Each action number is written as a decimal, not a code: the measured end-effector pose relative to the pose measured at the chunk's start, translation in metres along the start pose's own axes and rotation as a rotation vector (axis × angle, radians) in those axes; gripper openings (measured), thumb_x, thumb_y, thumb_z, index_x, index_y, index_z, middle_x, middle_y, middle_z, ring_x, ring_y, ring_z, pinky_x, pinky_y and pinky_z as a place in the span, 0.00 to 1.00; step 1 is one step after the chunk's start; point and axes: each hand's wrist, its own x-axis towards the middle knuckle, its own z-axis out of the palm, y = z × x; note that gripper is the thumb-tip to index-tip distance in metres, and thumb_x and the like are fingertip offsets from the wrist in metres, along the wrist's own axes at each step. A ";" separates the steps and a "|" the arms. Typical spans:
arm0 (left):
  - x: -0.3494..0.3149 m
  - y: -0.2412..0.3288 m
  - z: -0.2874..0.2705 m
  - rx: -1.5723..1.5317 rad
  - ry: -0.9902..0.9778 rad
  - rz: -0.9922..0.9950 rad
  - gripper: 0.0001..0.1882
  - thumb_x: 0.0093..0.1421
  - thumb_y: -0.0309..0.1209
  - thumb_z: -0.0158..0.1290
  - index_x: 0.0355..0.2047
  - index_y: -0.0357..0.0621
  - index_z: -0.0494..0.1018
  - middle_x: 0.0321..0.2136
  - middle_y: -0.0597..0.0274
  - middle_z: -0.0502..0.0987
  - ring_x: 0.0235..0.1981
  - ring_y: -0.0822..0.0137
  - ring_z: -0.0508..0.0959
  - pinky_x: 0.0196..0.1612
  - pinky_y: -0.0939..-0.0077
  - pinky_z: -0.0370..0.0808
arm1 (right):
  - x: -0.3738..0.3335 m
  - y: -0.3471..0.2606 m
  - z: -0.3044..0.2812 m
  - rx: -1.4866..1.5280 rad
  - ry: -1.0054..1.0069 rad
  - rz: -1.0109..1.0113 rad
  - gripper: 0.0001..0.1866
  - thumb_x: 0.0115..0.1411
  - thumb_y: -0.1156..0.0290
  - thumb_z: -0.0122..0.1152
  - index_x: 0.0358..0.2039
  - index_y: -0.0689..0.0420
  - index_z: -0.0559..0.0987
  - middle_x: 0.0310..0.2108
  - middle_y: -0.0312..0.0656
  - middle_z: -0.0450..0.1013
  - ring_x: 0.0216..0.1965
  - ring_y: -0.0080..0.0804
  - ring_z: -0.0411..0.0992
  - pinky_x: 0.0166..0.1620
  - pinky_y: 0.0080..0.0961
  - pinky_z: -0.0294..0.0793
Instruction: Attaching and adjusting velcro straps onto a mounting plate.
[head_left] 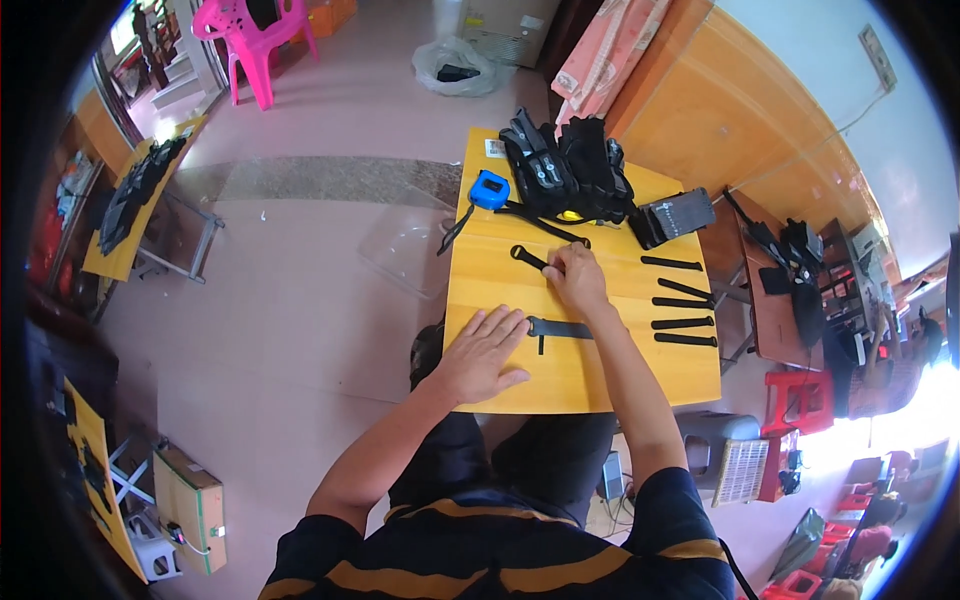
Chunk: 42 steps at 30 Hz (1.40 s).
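My left hand point(482, 355) lies flat near the front left of the yellow table point(480, 290). Its fingers are stretched out, and the fingertips meet the left end of a dark grey strap point(560, 328) on the tabletop. A short thin black piece point(541, 345) juts from under that strap. Farther up, my right hand point(578, 278) is closed with its fingers on a black strap point(528, 258) that ends in a small loop on the left. Another long black strap point(545, 223) lies just beyond this hand.
Several black straps point(684, 324) lie along the table's right side. At the far end are a blue tape measure point(490, 190), a heap of black gear point(565, 165) and a black case point(672, 218). A pink chair point(255, 40) and other work tables point(110, 260) stand around; people sit at right.
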 end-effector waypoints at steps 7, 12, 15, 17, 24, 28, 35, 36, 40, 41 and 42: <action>-0.001 -0.001 0.001 0.010 0.022 0.040 0.42 0.65 0.53 0.54 0.71 0.40 0.58 0.71 0.49 0.59 0.74 0.49 0.54 0.75 0.49 0.49 | -0.010 -0.006 0.003 -0.070 -0.055 -0.016 0.08 0.56 0.67 0.70 0.33 0.55 0.80 0.38 0.46 0.77 0.45 0.47 0.76 0.47 0.42 0.77; -0.002 -0.002 0.005 0.031 0.085 0.029 0.41 0.65 0.53 0.54 0.70 0.40 0.60 0.69 0.48 0.62 0.73 0.48 0.57 0.74 0.50 0.50 | -0.007 -0.008 0.008 0.005 -0.002 0.049 0.14 0.58 0.66 0.69 0.43 0.53 0.79 0.40 0.45 0.79 0.44 0.46 0.78 0.47 0.42 0.77; -0.002 0.001 0.006 0.045 0.087 0.040 0.40 0.65 0.52 0.55 0.69 0.39 0.62 0.69 0.46 0.63 0.72 0.48 0.58 0.73 0.49 0.52 | -0.001 -0.012 0.005 0.057 -0.184 0.199 0.12 0.58 0.64 0.69 0.41 0.53 0.82 0.40 0.43 0.79 0.45 0.45 0.78 0.48 0.42 0.77; 0.001 0.002 0.006 0.051 0.095 0.054 0.39 0.65 0.51 0.55 0.68 0.39 0.62 0.68 0.45 0.63 0.71 0.47 0.59 0.73 0.49 0.52 | -0.006 -0.008 0.004 0.001 -0.115 0.154 0.11 0.58 0.64 0.68 0.39 0.53 0.82 0.40 0.43 0.79 0.45 0.46 0.78 0.48 0.43 0.77; -0.010 -0.010 0.004 -0.538 0.437 -0.195 0.30 0.68 0.45 0.54 0.61 0.34 0.69 0.52 0.47 0.78 0.53 0.51 0.78 0.57 0.56 0.74 | -0.034 -0.068 -0.053 -0.097 0.115 -0.301 0.07 0.58 0.72 0.63 0.37 0.54 0.76 0.31 0.43 0.77 0.34 0.48 0.78 0.38 0.41 0.77; 0.001 0.041 -0.052 -1.476 0.356 -0.587 0.18 0.70 0.40 0.54 0.48 0.37 0.76 0.36 0.58 0.83 0.35 0.70 0.82 0.38 0.73 0.81 | -0.087 -0.085 -0.096 -0.134 0.249 -0.561 0.10 0.52 0.75 0.62 0.35 0.52 0.74 0.32 0.40 0.78 0.31 0.42 0.78 0.39 0.37 0.77; -0.012 0.073 -0.052 -1.485 0.337 -0.445 0.11 0.70 0.37 0.55 0.38 0.41 0.76 0.28 0.64 0.80 0.25 0.76 0.79 0.30 0.82 0.79 | -0.153 -0.092 -0.101 -0.025 0.418 -0.600 0.12 0.52 0.75 0.65 0.38 0.54 0.76 0.32 0.42 0.77 0.33 0.42 0.77 0.39 0.37 0.76; -0.016 0.071 -0.050 -1.457 0.319 -0.439 0.10 0.70 0.36 0.56 0.37 0.41 0.76 0.27 0.64 0.80 0.24 0.77 0.79 0.29 0.82 0.78 | -0.162 -0.091 -0.104 0.043 0.363 -0.479 0.14 0.53 0.75 0.66 0.40 0.54 0.77 0.34 0.43 0.77 0.34 0.44 0.77 0.40 0.38 0.76; -0.026 0.070 -0.043 -1.334 0.319 -0.472 0.09 0.69 0.34 0.58 0.36 0.41 0.76 0.26 0.66 0.79 0.23 0.78 0.78 0.28 0.83 0.77 | -0.188 -0.068 -0.114 0.316 0.127 -0.220 0.16 0.56 0.69 0.71 0.44 0.58 0.79 0.35 0.46 0.77 0.37 0.45 0.78 0.41 0.39 0.77; -0.028 0.071 -0.041 -1.335 0.316 -0.482 0.09 0.69 0.34 0.58 0.36 0.41 0.76 0.26 0.66 0.79 0.23 0.78 0.78 0.28 0.83 0.77 | -0.194 -0.062 -0.117 0.440 0.026 -0.164 0.18 0.56 0.67 0.72 0.44 0.58 0.79 0.34 0.48 0.77 0.38 0.44 0.78 0.41 0.38 0.76; -0.029 0.072 -0.038 -1.320 0.309 -0.495 0.09 0.68 0.34 0.58 0.36 0.41 0.77 0.26 0.65 0.80 0.23 0.79 0.78 0.28 0.83 0.78 | -0.201 -0.050 -0.115 0.503 -0.108 -0.095 0.16 0.62 0.66 0.71 0.46 0.60 0.79 0.34 0.38 0.75 0.38 0.27 0.74 0.41 0.27 0.74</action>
